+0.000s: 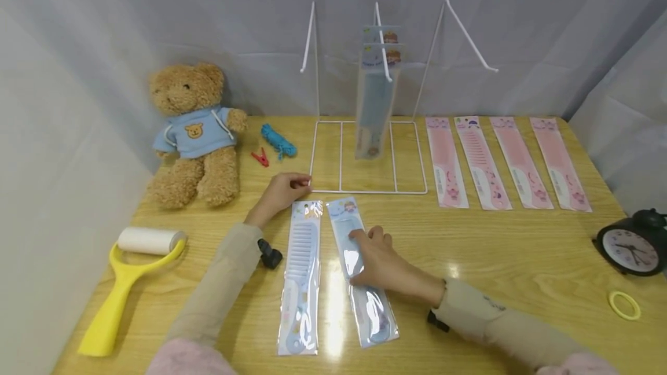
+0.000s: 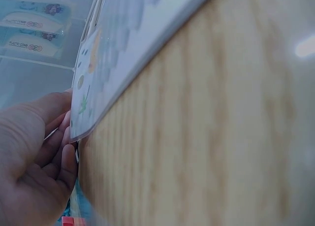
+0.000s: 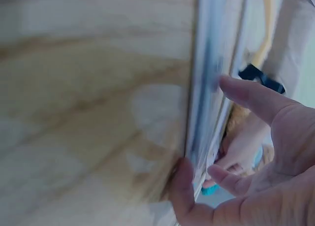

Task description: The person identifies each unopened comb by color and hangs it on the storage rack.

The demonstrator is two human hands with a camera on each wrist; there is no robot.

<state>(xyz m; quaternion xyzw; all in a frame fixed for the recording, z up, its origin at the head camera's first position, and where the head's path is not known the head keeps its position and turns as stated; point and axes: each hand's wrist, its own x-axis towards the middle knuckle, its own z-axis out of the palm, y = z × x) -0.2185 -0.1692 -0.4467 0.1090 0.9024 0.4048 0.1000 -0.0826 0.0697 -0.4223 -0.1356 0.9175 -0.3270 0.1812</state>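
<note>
My left hand (image 1: 283, 192) is at the front left corner of the white wire display rack (image 1: 365, 192), its thumb and fingers pinching the wire there. A packaged blue comb (image 1: 302, 282) with wide teeth lies just below that hand. Beside it, slightly tilted, lies a second packaged blue comb (image 1: 374, 311). My right hand (image 1: 383, 262) reaches over this second pack, its thumb and curled fingers gripping it across its edges; in the right wrist view fingertips (image 3: 183, 174) meet the pack's edge. More packaged blue combs (image 1: 376, 103) hang from the rack's middle hook.
Several packaged pink combs (image 1: 447, 161) lie in a row right of the rack. To the left are a teddy bear (image 1: 195, 132), blue cord (image 1: 278, 141), red clip (image 1: 260, 157) and yellow-handled lint roller (image 1: 122, 282). A black alarm clock (image 1: 631, 247) and yellow ring (image 1: 624, 305) are at right.
</note>
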